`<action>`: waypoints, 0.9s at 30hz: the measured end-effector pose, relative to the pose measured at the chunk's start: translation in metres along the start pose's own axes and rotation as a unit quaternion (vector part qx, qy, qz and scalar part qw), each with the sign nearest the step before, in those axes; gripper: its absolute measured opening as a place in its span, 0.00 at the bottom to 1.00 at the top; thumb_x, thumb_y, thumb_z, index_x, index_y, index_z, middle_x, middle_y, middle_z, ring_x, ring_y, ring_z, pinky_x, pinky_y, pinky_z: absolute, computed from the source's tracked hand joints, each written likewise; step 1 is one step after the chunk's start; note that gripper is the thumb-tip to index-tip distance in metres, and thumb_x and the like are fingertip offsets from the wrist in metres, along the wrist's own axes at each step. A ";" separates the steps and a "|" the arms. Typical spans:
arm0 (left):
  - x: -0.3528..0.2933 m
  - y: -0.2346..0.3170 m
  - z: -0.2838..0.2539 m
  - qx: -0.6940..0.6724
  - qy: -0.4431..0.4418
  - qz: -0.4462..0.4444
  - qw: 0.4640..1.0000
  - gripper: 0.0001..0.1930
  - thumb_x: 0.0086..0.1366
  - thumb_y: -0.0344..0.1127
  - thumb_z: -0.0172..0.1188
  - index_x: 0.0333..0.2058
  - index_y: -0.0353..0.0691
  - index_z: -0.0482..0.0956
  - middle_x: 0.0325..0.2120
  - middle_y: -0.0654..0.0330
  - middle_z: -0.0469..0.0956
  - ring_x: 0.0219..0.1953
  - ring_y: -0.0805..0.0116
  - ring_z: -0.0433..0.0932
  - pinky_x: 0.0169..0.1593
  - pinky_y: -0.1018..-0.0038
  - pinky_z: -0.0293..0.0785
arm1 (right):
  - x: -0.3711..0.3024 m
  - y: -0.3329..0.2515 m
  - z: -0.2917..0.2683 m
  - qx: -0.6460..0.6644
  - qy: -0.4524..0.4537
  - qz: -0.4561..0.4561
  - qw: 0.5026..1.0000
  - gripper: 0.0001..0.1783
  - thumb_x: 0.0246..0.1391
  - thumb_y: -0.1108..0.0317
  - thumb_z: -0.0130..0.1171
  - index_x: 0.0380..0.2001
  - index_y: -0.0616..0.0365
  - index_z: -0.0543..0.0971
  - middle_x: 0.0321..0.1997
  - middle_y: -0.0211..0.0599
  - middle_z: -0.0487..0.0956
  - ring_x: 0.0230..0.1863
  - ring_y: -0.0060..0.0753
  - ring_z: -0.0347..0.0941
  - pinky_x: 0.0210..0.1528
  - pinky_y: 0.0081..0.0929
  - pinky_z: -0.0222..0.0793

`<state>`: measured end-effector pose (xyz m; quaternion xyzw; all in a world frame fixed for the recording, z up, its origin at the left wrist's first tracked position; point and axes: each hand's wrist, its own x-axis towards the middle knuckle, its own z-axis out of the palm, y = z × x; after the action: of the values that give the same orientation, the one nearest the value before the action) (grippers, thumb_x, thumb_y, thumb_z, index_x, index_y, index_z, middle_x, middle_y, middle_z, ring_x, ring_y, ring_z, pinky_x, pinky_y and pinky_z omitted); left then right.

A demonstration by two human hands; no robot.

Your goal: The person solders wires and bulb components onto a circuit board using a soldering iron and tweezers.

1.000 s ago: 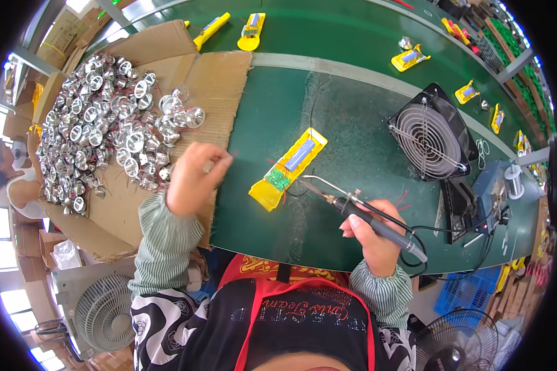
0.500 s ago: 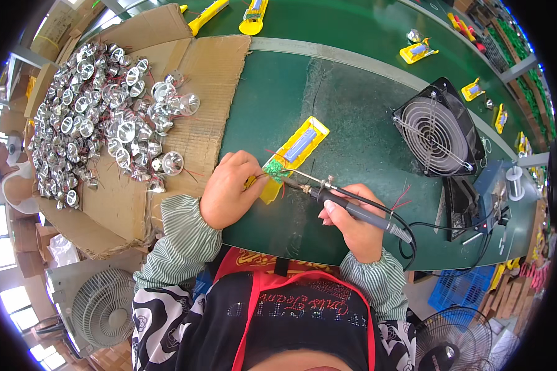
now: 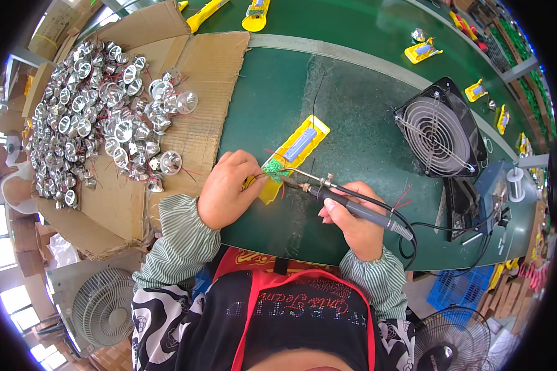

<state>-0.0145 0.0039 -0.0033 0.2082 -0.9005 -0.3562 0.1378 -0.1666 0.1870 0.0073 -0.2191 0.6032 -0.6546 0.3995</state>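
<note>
My right hand (image 3: 360,224) grips a soldering iron (image 3: 353,211) with a dark grey handle and a thin curved metal tube clamped along it. Its tip meets a small green circuit board (image 3: 273,168) at the near end of an open yellow casing (image 3: 317,127). A blue-wrapped battery cell (image 3: 300,146) lies in that casing, which rests slanted on the green table. My left hand (image 3: 230,190) is closed at the board's left side, fingertips pinching what looks like a thin dark wire; the fingers partly hide it. A red wire end sticks out beside the board.
To the left, a cardboard box (image 3: 201,123) holds a heap of silvery reflector cups (image 3: 80,123) with red wires. A black fan (image 3: 436,133) and a solder spool (image 3: 515,184) stand at right. More yellow casings (image 3: 422,52) lie beyond the metal strip. A person sits far left.
Both hands and the soldering iron stay almost in place at the board. The casings at the upper right have shifted slightly to the right.
</note>
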 end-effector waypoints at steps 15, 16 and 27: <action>-0.001 0.003 0.000 0.007 0.013 0.004 1.000 0.04 0.50 0.26 0.59 0.25 0.33 0.74 0.27 0.53 0.71 0.32 0.54 0.69 0.37 0.65 0.66 | -0.010 -0.003 -0.022 -0.025 -0.009 -0.101 0.994 0.11 0.47 0.77 0.58 0.36 0.67 0.73 0.30 0.40 0.79 0.32 0.25 0.76 0.34 0.22 0.74; 0.000 0.005 0.001 0.010 0.017 0.010 1.000 0.04 0.50 0.25 0.59 0.25 0.33 0.74 0.27 0.53 0.71 0.32 0.54 0.69 0.37 0.66 0.66 | -0.011 -0.003 -0.023 -0.044 -0.013 -0.094 0.994 0.11 0.47 0.77 0.58 0.36 0.67 0.73 0.30 0.40 0.79 0.32 0.25 0.76 0.33 0.22 0.73; -0.003 -0.005 0.000 -0.122 0.109 -0.153 0.975 0.04 0.52 0.25 0.59 0.28 0.31 0.76 0.21 0.54 0.74 0.25 0.61 0.73 0.31 0.71 0.68 | -0.018 -0.015 -0.022 -0.053 0.000 -0.072 0.996 0.08 0.49 0.76 0.58 0.33 0.65 0.74 0.27 0.37 0.79 0.28 0.23 0.76 0.30 0.19 0.73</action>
<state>-0.0108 0.0021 -0.0075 0.3625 -0.7872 -0.4557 0.2032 -0.1770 0.2143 0.0213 -0.2830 0.6200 -0.6486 0.3389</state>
